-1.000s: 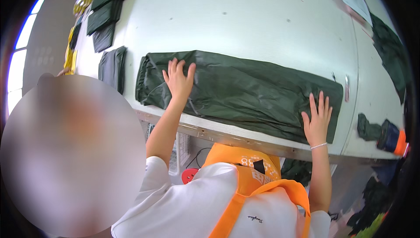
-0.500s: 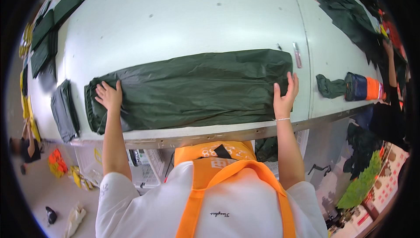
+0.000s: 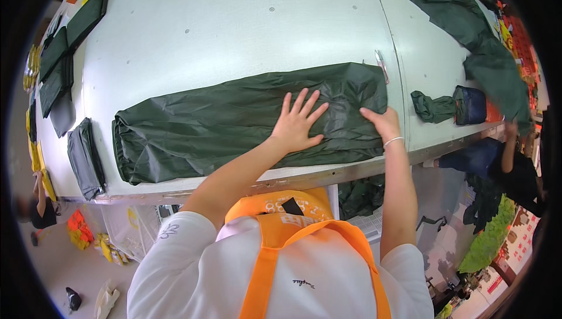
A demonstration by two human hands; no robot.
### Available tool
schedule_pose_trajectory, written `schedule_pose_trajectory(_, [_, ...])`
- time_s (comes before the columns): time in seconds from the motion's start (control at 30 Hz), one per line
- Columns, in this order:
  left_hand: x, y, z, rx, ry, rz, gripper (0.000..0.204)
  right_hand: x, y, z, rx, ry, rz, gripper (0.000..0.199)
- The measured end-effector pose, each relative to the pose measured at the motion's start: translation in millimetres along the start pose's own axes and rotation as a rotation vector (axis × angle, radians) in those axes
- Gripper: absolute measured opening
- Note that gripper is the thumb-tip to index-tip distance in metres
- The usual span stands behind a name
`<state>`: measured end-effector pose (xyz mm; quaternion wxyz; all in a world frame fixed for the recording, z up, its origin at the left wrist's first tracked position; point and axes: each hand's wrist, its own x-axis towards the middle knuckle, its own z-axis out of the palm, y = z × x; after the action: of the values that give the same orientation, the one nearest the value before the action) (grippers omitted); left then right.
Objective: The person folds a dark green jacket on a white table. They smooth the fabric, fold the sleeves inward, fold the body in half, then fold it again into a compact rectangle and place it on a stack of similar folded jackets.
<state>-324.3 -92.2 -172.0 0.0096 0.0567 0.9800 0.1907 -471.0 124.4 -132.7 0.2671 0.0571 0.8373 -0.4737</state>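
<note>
A long dark green folded garment (image 3: pixel 234 120) of thin, shiny cloth lies along the near side of the table. Its gathered, elastic-looking edge is at the left end. My left hand (image 3: pixel 297 124) rests flat on the cloth right of its middle, fingers spread. At the right end, my right hand (image 3: pixel 384 124) grips the garment's edge, thumb on top and the other fingers mostly hidden at the fold. A slim cutter-like tool (image 3: pixel 381 66) lies just beyond that end.
Folded dark green bundles (image 3: pixel 86 158) lie along the left side of the white table (image 3: pixel 234 38). To the right sit a rolled green and navy bundle (image 3: pixel 470 106) and loose green cloth (image 3: pixel 451 17). A co-worker's hand (image 3: pixel 511 129) is at the right edge; another person (image 3: pixel 42 205) is far left.
My left hand has moved from the garment's left end to right of its middle. My right hand has closed on the right end. At right, the co-worker's green cloth has shifted nearer.
</note>
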Motion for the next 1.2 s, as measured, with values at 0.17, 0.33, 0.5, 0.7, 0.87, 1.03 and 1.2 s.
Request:
schedule_pose_trajectory(0.17, [19.3,1.1,-9.9,-0.616,0.088,0.025,0.07,-59.8,-117.9,5.3,-0.564,0.02,-0.478,0.037])
schedule_pose_trajectory(0.33, [-67.3,-69.9,-71.5,-1.594,-0.037,-0.554,0.059,-148.6,-153.1,118.2,-1.095,-0.095,-0.549,0.068])
schedule_pose_trajectory(0.5, [-103.5,-112.0,-35.0,-1.949,0.046,-0.834,0.061,-137.6,-82.1,240.4,-0.812,-0.245,-0.686,0.068])
schedule_pose_trajectory(0.7, [-119.7,-160.6,-31.1,-2.224,0.093,-1.0,0.048,-106.6,-77.4,218.2,-0.212,-0.265,-0.976,0.03])
schedule_pose_trajectory(0.87, [-125.6,-173.2,-34.0,-2.361,0.261,-0.937,0.055,-77.1,-58.4,224.8,-0.606,-0.081,-1.082,0.05])
schedule_pose_trajectory(1.03, [-126.1,-169.4,-49.3,-2.276,0.404,-0.934,0.056,-65.2,-39.4,259.5,-0.902,-0.045,-1.014,0.056])
schedule_pose_trajectory(1.2, [-135.7,-171.0,-69.1,-1.276,0.397,-1.129,0.053,-55.5,-33.2,268.8,-0.947,-0.085,-0.994,0.058])
